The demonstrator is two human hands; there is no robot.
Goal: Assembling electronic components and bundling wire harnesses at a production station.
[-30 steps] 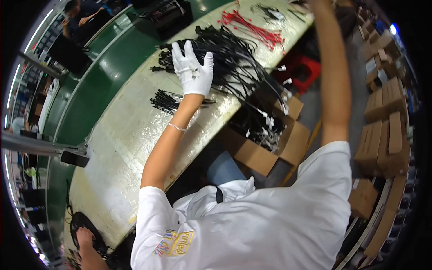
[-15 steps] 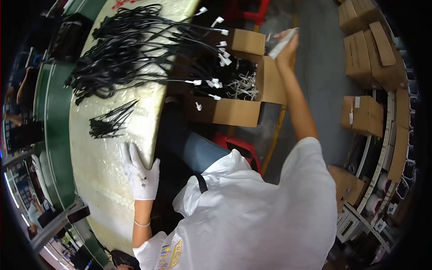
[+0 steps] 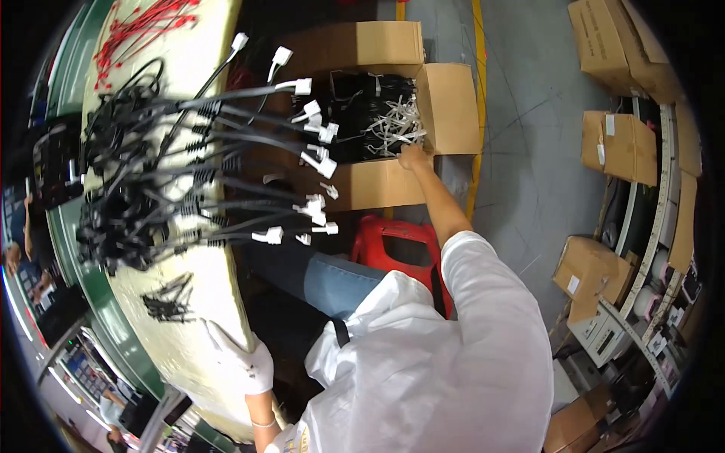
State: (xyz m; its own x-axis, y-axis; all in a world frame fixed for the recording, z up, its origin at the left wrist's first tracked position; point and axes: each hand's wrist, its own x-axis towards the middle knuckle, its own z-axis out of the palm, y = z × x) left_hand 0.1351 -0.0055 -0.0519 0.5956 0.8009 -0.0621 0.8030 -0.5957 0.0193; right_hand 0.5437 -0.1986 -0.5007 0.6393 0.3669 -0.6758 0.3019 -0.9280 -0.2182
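My left hand (image 3: 245,361), in a white glove, lies on the pale table's near edge with its fingers stretched out, holding nothing. Just beyond its fingertips is a small bundle of thin black ties (image 3: 168,300). My bare right hand (image 3: 413,156) is at the rim of an open cardboard box (image 3: 377,186), its fingers closed; whatever they hold is hidden. Inside the box lie black cables (image 3: 353,106) and a heap of whitish strips (image 3: 399,122). A big pile of black cables (image 3: 124,143) rests on the table, its white connectors (image 3: 319,160) hanging over the edge.
Thin red ties (image 3: 140,34) lie at the table's far end. A red plastic stool (image 3: 396,264) stands below the box. Cardboard cartons (image 3: 619,147) and a rack line the right side. Yellow lines (image 3: 479,90) mark the grey floor.
My right hand has come from beyond the box down to its rim; the flat whitish thing it held no longer shows. My left hand stays on the table, and the view has shifted.
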